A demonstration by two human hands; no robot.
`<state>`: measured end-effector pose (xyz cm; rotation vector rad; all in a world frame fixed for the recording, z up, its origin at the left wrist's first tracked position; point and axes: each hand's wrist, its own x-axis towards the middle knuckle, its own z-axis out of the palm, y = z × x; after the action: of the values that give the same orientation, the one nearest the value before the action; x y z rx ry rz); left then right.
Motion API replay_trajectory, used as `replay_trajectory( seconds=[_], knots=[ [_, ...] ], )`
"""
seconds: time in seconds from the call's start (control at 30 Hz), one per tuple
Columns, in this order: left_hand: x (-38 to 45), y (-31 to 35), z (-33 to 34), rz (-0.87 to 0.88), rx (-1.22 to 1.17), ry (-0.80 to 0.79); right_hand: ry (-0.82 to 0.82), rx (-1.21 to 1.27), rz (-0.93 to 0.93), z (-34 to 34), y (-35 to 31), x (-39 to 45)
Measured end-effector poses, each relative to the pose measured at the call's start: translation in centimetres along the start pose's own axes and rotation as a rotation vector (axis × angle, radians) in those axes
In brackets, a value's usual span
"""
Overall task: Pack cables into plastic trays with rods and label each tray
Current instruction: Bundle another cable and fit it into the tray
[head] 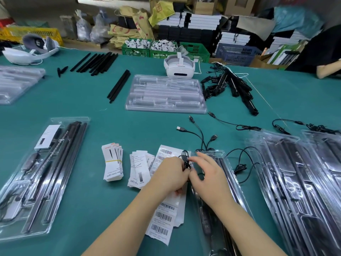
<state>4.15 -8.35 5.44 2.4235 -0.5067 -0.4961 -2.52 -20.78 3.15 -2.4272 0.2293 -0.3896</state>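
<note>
My left hand (170,175) and my right hand (206,174) meet over a bundled black cable (186,160) and both pinch it. The bundle hangs above the upper end of a clear plastic tray (228,182) that holds black rods. Under my left hand lies a strip of barcode labels (164,217). Loose black cables (201,133) with USB plugs spread just beyond the tray. A filled tray (39,174) with rods, a cable and a paper card lies at the left.
Stacks of paper cards (112,163) sit left of my hands. An empty clear tray (166,94) lies at centre, loose black rods (96,62) behind it, a white headset (179,66), a cable heap (230,85), and stacked filled trays (302,182) at the right.
</note>
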Motion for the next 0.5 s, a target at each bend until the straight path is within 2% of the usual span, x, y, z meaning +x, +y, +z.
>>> replay_trajectory(
  seconds=[0.1,0.3,0.43,0.5],
  knots=[
    [-0.26,0.11,0.06,0.082,0.183,-0.045,0.051,0.049,-0.017,0.09,0.0,-0.25],
    [-1.0,-0.05,0.57,0.202,0.351,-0.118,0.141,0.158,-0.016,0.02,-0.07,-0.23],
    [-0.74,-0.25,0.47,0.11,0.197,-0.033,0.163,0.179,-0.002,-0.16,0.34,-0.17],
    [-0.64,-0.37,0.45,0.056,0.08,0.034,0.08,0.194,0.042,-0.72,0.49,-0.03]
  ],
)
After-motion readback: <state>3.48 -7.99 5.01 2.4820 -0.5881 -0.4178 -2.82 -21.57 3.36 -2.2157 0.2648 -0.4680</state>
